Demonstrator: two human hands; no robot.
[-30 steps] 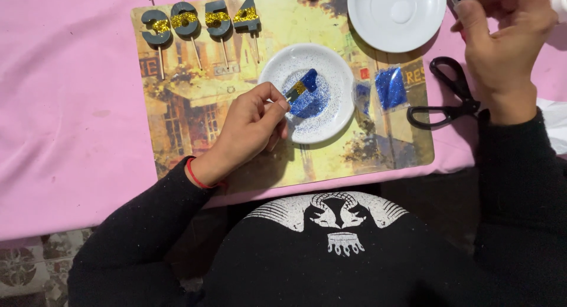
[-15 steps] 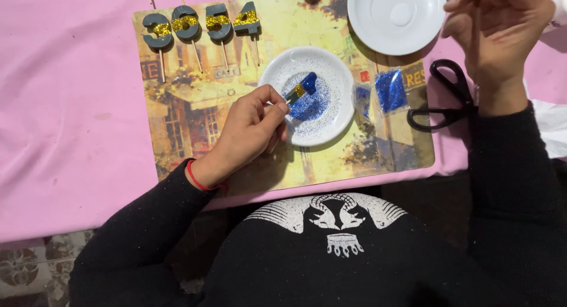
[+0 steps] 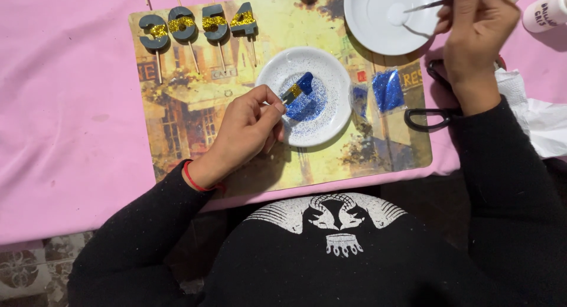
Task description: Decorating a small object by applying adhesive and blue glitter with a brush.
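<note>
Pink cloth (image 3: 65,118) covers the table, and a laminated placemat (image 3: 195,147) with a yellow street scene lies on it in front of the person; a strip of patterned tile floor (image 3: 23,271) shows at the lower left. Left hand (image 3: 245,132) rests on the placemat, fingers pinched together on a small blue piece (image 3: 300,87) with a gold band, held over the small white plate (image 3: 331,76) at the centre of the mat. Blue glitter (image 3: 304,106) lies heaped and scattered in that plate. Right hand (image 3: 475,32) is raised at the upper right, fingers closed on a thin brush (image 3: 431,4) whose tip reaches over the white saucer (image 3: 372,29) at the mat's top edge. Four grey number candles (image 3: 198,24) on sticks, dusted with gold glitter, lie in a row at the upper left of the mat. Two small bags of blue glitter (image 3: 387,89) lie just right of the plate. Black-handled scissors (image 3: 428,115) lie partly under the right forearm, beside crumpled white paper (image 3: 543,118). A white bottle (image 3: 546,11) stands at the upper right corner.
</note>
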